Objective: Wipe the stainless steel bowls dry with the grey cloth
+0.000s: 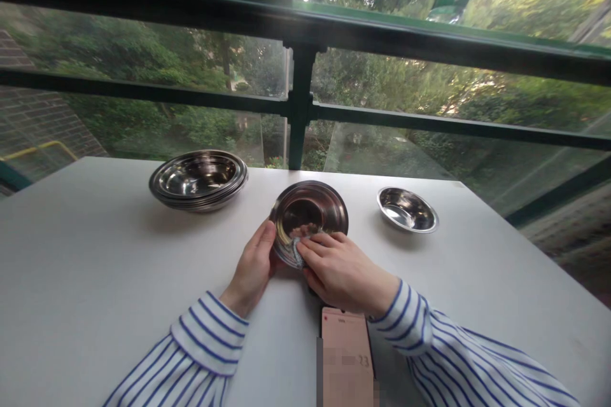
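Observation:
A shiny steel bowl (329, 203) is tilted toward me above the middle of the white table. My left hand (255, 264) grips its left rim, thumb on the inner edge and the other fingers hidden beneath. Pressed against the near inner wall is a light grey-blue cloth (298, 253), bunched under the fingers of my right hand (337, 267). Most of that cloth is covered by the hand.
A stack of several steel bowls (198, 181) stands at the back left of the white table (95, 254). One single steel bowl (408, 210) sits to the right. Close to me lies a phone (346, 350). Behind the table runs a dark green railing (298, 108) with glass.

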`<state>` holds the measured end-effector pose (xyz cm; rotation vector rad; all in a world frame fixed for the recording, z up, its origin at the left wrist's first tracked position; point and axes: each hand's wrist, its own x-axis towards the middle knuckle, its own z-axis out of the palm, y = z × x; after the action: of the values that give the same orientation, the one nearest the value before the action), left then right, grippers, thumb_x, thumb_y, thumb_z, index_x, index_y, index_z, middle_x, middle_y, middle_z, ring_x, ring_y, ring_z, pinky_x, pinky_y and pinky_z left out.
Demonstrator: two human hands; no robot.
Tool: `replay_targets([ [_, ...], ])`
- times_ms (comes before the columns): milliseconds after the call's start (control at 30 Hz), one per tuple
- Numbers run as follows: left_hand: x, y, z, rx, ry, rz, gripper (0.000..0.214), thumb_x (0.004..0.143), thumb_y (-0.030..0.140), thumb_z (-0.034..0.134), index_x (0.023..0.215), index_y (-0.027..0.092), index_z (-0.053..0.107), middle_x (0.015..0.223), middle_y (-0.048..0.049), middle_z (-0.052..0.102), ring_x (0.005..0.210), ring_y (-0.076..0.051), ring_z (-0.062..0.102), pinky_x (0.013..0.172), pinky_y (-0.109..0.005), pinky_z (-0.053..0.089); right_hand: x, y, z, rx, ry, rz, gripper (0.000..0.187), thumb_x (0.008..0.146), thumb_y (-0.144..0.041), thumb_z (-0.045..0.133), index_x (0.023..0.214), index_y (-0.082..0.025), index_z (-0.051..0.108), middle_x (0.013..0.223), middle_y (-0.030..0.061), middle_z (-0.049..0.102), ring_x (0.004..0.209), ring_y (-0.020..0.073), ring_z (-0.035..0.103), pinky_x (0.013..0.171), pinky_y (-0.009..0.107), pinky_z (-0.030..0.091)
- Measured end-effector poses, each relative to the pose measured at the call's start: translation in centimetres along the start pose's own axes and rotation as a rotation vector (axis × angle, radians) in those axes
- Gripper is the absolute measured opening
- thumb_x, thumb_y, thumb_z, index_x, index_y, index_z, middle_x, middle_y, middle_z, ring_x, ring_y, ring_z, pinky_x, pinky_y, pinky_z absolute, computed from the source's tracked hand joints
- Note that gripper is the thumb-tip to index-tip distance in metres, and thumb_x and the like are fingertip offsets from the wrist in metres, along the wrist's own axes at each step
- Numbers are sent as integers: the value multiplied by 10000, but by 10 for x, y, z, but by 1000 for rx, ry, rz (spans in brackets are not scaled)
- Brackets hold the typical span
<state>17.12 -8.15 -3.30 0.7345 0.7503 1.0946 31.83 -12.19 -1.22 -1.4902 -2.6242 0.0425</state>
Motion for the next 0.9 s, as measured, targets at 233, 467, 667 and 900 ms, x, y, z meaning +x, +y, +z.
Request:
replay_targets([
  [233, 0, -2, 2, -62, 11, 4, 283, 748, 344, 611, 973, 175, 644, 994, -57, 685, 904, -213, 618, 785, -309, 488, 6, -7, 10, 68, 72, 3, 446, 905, -289, 316, 1299, -83, 352, 1330, 130, 429, 1189, 248, 378, 904, 385, 366],
  [467, 2, -2, -1, -16, 54, 31, 361, 715, 354, 645, 1024, 166, 643, 944, -59, 699, 884, -229, 625, 772, -322, 489, -1, -1, -2, 13, 2, 7, 347, 874, -267, 374, 1163, -114, 489, 1072, 124, 612, 1017, 248, 509, 828, 398, 377],
  [667, 1, -3, 0, 15, 8, 18, 387, 764, 383, 583, 1073, 154, 624, 979, -76, 691, 946, -235, 609, 825, -328, 467, 4, -7, 6, 85, 59, -11, 418, 898, -289, 339, 1271, -104, 378, 1282, 132, 476, 1134, 237, 424, 871, 374, 372],
  [900, 5, -4, -7, 56, 12, 46, 403, 775, 384, 568, 1109, 161, 602, 1024, -75, 679, 988, -240, 591, 844, -339, 458, -2, 0, -2, 16, -6, -6, 333, 874, -285, 379, 1142, -129, 503, 1081, 112, 609, 1014, 242, 508, 809, 393, 384],
])
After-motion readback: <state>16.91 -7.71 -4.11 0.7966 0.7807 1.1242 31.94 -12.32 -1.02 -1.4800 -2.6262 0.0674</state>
